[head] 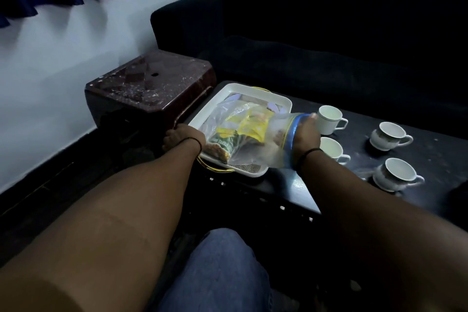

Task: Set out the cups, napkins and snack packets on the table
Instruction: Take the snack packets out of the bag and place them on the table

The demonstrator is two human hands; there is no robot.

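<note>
- The right hand [305,134] was closed on the blue-striped mouth of a clear plastic bag [253,139], holding that end lifted above the table's near edge.
- The left hand [183,135] gripped the near left rim of the white tray [283,101], fingers curled over the edge, apparently to steady it.
- Inside the bag lay the snack packets [243,129], yellow ones on top and a green one lower down; the bag's lower end rested in the tray.
- Four white cups were already out on the dark table [430,149], right of the tray: a far cup [328,119], a near cup [330,149] just beside the right wrist, and two patterned cups [387,135] and [395,175] further right.
- Napkins could not be made out; something pale lay under the bag, too hidden to name.
- Risk, as I judged it: the right wrist sat very close to the two nearest cups, so pulling the bag rightward could knock one over.
- A bag held only by its mouth could also sag or spill packets if the seal was open, which I could not tell.
</note>
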